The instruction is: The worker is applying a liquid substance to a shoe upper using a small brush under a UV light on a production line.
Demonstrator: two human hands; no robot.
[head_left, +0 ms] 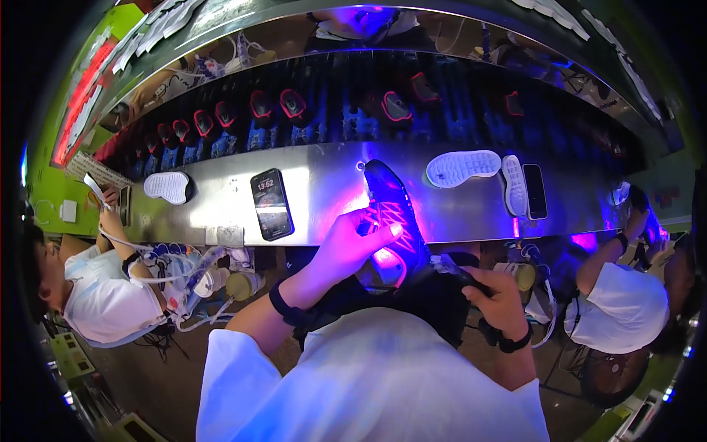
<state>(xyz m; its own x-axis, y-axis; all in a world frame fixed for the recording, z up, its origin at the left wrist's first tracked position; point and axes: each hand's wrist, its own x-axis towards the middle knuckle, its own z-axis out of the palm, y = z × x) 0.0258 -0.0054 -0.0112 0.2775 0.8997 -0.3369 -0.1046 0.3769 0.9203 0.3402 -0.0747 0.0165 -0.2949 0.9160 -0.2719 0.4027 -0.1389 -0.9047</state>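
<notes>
Dark shoe (406,217), pink zigzag laces (387,204), toe (377,172) pointing away, violet-lit

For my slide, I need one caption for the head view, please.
Under violet light, the left hand holds a laced dark sneaker, the right hand a dark tool.

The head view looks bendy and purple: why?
In the head view, the fisheye lens curves the metal table; strong violet light tints the shoe and left hand; whitish glare washes the table left of the shoe; black fills the corners.
</notes>
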